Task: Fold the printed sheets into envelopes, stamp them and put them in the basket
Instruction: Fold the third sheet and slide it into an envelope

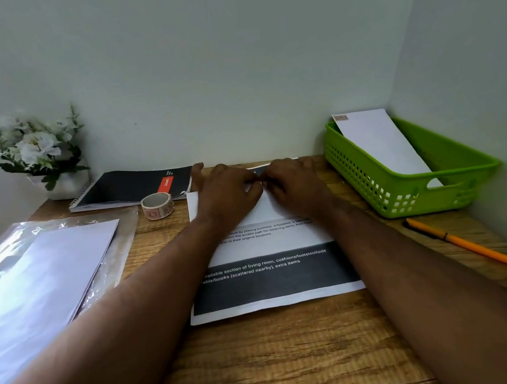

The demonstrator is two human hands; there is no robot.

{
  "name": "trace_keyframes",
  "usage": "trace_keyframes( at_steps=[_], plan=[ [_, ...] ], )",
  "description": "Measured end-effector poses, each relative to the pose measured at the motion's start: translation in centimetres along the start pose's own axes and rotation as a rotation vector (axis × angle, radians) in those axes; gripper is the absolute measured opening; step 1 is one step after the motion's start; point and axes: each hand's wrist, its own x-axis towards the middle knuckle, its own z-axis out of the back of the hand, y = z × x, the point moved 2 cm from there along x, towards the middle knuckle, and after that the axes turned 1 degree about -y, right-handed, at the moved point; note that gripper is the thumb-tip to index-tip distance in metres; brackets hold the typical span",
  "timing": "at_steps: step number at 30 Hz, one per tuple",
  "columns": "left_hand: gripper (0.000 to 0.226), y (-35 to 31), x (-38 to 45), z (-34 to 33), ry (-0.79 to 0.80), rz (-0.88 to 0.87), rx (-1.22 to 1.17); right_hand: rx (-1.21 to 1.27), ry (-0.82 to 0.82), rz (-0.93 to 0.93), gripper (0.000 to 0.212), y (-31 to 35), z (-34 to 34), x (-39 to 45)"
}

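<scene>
A printed sheet (274, 271) with a dark band lies on the wooden desk in front of me, its far part folded over toward me. My left hand (225, 192) and my right hand (294, 184) lie side by side on that folded flap, fingers curled with the fingertips meeting on the paper at the fold's middle. A roll of stamps (156, 205) stands left of the sheet. The green basket (372, 191) sits at the back right and holds one stamped white envelope (382, 142) leaning inside it.
A stack of white sheets in a clear plastic sleeve (47, 278) lies at the left. A black spiral notebook (125, 187) and a pot of white flowers (36, 153) are behind it. An orange pencil (470, 244) lies at the right by the wall.
</scene>
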Motion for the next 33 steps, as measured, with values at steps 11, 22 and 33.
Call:
trace_keyframes(
  at_steps=[11, 22, 33],
  plan=[
    [0.025, 3.6, 0.2, 0.5, 0.06, 0.168, 0.004, -0.033, -0.03, -0.223, 0.013, -4.5, 0.7, -1.0],
    [0.035, 0.1, 0.0, -0.5, 0.051, -0.069, 0.184, -0.048, -0.072, -0.013, 0.021, -0.6, 0.0, 0.1],
    [0.014, 0.1, 0.1, 0.9, -0.254, -0.182, 0.098, -0.106, -0.387, 0.009, 0.01, -1.7, 2.1, -0.3]
  ],
)
